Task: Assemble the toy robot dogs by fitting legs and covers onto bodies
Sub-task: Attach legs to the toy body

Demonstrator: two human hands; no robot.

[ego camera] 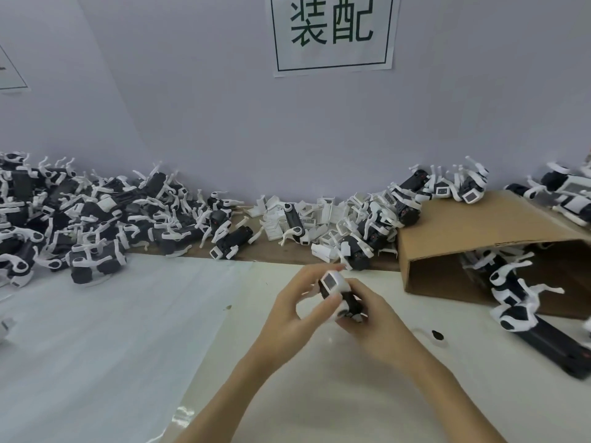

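Toy dog body (339, 294) held between both hands: left hand (295, 310) pinches its white cover, right hand (372, 318) grips the black end, above the white counter (112, 330); grey wall behind.

Two hands (289, 310), one cardboard box (479, 228), one sign (332, 33)

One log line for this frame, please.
both hands grip toy dog | left hand on white cover | right hand on black body | held above table

You are at a toy assembly workshop bench: heaps of black-and-white toy dogs (80, 215) far left, loose white covers (319, 215) along the wall, a printed sign (332, 33) above.
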